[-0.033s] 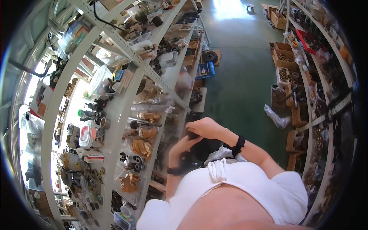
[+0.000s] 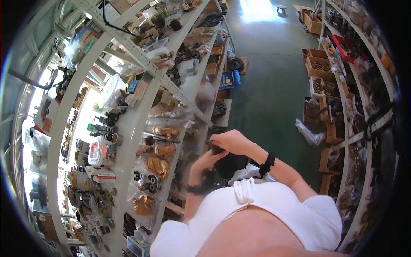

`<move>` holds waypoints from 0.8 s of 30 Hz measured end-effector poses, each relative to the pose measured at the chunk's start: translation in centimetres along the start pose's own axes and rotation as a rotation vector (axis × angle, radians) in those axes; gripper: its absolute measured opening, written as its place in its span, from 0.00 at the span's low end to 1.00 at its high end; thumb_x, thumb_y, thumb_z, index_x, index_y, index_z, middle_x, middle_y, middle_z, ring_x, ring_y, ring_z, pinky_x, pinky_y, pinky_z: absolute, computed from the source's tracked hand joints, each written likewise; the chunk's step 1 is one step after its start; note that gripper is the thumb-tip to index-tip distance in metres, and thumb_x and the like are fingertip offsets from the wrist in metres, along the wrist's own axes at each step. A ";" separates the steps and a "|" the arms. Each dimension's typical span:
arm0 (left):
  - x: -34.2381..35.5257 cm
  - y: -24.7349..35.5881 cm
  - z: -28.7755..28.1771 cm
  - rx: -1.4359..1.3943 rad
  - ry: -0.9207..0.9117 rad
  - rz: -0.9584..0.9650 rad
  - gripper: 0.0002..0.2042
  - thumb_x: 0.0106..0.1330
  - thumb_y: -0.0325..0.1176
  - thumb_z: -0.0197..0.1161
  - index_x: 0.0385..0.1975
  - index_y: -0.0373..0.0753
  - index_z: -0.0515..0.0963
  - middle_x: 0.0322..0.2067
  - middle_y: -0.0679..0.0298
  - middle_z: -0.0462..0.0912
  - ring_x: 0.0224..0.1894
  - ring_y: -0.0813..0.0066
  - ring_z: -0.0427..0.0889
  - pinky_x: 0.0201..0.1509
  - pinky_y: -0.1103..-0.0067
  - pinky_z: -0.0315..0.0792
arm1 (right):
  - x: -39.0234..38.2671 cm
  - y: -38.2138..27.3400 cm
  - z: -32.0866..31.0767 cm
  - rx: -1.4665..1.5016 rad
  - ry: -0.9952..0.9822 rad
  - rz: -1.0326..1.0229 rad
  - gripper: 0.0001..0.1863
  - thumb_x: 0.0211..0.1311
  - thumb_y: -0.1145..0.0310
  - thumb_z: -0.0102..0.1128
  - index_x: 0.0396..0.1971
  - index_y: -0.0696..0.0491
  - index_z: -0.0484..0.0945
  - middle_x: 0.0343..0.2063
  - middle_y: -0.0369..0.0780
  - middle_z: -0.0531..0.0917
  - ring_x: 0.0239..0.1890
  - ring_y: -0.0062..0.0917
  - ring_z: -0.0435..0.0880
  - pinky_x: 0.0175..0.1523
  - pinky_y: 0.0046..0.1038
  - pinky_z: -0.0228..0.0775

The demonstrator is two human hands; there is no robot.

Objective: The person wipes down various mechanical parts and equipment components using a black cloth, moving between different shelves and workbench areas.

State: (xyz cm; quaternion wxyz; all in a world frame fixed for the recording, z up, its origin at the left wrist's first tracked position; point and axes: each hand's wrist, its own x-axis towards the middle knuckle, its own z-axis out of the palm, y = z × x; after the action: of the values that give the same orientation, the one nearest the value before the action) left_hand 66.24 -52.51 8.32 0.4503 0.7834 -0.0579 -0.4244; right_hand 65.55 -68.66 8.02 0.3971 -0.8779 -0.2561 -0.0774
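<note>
My right hand is bent over a small dark object, fingers closed on its upper side. From below and to the left, my left hand holds the same object. Its kind cannot be made out, as the fingers cover most of it. Under the hands is a larger black rounded shape, partly hidden by my wrists. A crumpled whitish plastic bag lies against it, close to my white shirt. Each wrist carries a black band.
On the left, metal shelves carry bagged parts, paper-wrapped pieces, rings and clear plastic boxes. Along the right shelving stand cardboard boxes of small parts. A plastic bag lies on the green floor; a stool stands far off.
Both hands have shifted very slightly, still on the dark object. A little more of that object and of the black shape beneath shows.
</note>
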 end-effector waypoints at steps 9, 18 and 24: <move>9.9 7.3 5.1 0.043 0.210 0.528 0.11 0.55 0.30 0.61 0.32 0.30 0.73 0.24 0.64 0.77 0.28 0.82 0.70 0.34 0.82 0.67 | -4.3 9.3 -10.6 -0.019 0.209 0.342 0.18 0.57 0.51 0.49 0.26 0.52 0.71 0.18 0.46 0.77 0.23 0.40 0.77 0.28 0.35 0.67; 17.6 11.0 4.5 0.114 0.429 0.696 0.15 0.46 0.18 0.61 0.36 0.34 0.70 0.30 0.60 0.74 0.33 0.76 0.73 0.38 0.82 0.67 | -4.0 14.4 -14.5 0.019 0.174 0.421 0.17 0.52 0.55 0.57 0.30 0.54 0.69 0.19 0.45 0.77 0.25 0.39 0.77 0.31 0.33 0.68; 23.3 14.3 3.3 -0.011 0.497 0.781 0.18 0.44 0.21 0.66 0.33 0.36 0.66 0.27 0.65 0.69 0.31 0.78 0.69 0.37 0.84 0.65 | 0.8 18.6 -17.4 -0.174 0.402 0.227 0.12 0.49 0.69 0.58 0.33 0.55 0.69 0.28 0.45 0.77 0.33 0.39 0.76 0.38 0.33 0.67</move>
State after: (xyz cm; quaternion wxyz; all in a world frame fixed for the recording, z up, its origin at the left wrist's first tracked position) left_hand 82.82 -74.07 4.03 0.5806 0.7787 -0.2366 -0.0227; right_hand 76.93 -91.50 7.80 0.3690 -0.8989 -0.0640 -0.2272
